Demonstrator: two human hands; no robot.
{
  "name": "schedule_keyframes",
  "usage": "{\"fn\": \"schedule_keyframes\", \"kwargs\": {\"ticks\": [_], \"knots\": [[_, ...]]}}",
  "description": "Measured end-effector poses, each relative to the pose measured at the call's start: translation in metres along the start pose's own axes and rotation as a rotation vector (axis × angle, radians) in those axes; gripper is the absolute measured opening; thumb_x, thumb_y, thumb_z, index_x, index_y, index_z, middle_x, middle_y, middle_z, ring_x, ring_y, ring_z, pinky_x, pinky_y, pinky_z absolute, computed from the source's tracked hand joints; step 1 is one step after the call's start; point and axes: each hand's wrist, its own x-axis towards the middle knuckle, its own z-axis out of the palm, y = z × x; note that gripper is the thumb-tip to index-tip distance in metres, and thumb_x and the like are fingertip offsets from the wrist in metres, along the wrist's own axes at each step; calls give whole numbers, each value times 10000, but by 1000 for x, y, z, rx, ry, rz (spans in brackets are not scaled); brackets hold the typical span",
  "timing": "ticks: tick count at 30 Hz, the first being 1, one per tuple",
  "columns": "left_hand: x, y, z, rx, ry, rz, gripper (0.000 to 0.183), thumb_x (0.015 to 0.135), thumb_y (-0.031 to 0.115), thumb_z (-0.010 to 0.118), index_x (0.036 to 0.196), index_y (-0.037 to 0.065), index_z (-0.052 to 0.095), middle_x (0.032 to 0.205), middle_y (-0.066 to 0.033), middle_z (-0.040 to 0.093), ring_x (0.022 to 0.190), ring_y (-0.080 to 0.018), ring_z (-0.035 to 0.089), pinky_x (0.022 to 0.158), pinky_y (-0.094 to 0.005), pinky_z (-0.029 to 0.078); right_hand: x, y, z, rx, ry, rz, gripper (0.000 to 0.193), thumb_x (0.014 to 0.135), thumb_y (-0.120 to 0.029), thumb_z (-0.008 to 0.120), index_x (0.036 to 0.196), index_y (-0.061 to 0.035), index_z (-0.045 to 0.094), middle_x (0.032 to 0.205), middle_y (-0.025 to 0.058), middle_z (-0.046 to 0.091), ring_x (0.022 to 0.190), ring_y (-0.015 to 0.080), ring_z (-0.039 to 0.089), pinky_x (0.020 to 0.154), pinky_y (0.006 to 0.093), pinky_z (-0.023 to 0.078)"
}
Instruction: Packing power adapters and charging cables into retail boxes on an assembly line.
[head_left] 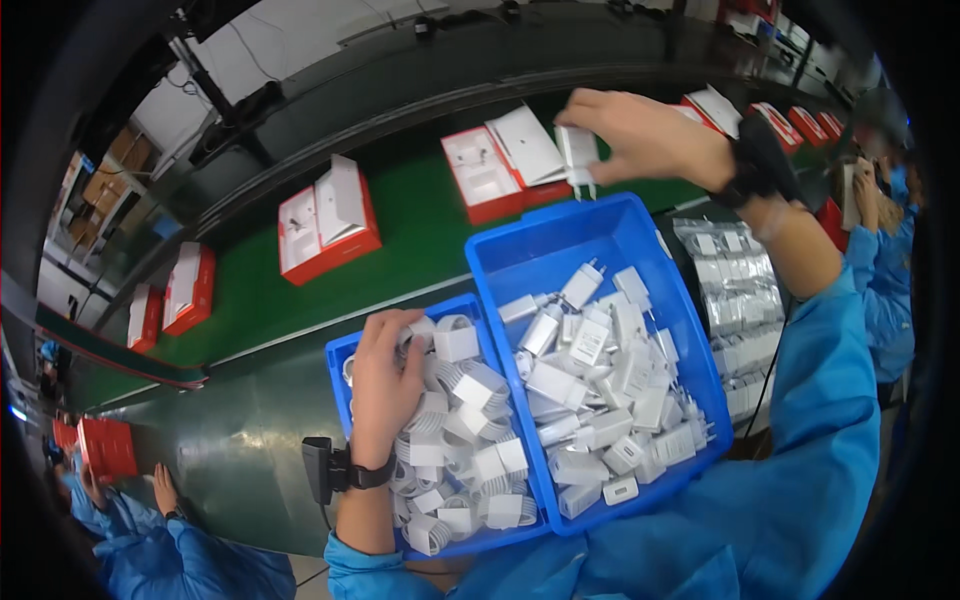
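Note:
My right hand (pixel 640 135) is raised over the far edge of a blue bin of chargers (pixel 500 265). Its thumb and fingers pinch a white plug-in charger (pixel 578 155), prongs pointing down, beside an open red box (pixel 483 168) with a white insert and a raised white flap. My left hand (pixel 385 375) reaches into the smaller blue bin of cables (pixel 338 352). Its fingers curl around a coiled white cable (pixel 420 330), partly hidden by the hand. More paper-banded cable coils (pixel 470 425) fill that bin, and loose white chargers (pixel 605 375) fill the other.
A green conveyor belt (pixel 410 235) crosses beyond the bins, carrying more open red boxes (pixel 330 225) on both sides. Bagged white chargers (pixel 735 270) lie right of the bins. A co-worker's hands (pixel 160 490) are at lower left by a red box (pixel 107 447); another person (pixel 875 250) works at right.

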Motion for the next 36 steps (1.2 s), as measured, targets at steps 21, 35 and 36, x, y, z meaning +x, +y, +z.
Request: {"fn": "schedule_keyframes", "kwargs": {"ticks": [21,35,36], "knots": [[2,-3,3,-3,-9,-11,241,847,-15,609,1083,11,647,1089,-147,614,976,-324,623,836,-358,498,176,88,181,-46,-43,74,519,617,-175,767,1113,-57,669,1102,155,616,1048,348,616,863,422,527],[1,-4,0,41,29,-25,364,825,-2,625,1188,8,604,1136,-183,636,966,-340,635,812,-348,502,116,16,138,300,360,-51,210,842,-117,638,1042,-82,694,1096,102,592,978,291,613,857,387,519],[1,-6,0,-13,75,-85,359,846,11,633,1202,3,595,1126,-168,650,953,-286,644,809,-321,501,107,-11,125,378,370,-206,240,847,-133,641,1081,-104,686,1108,98,595,997,281,620,859,389,526]]}}
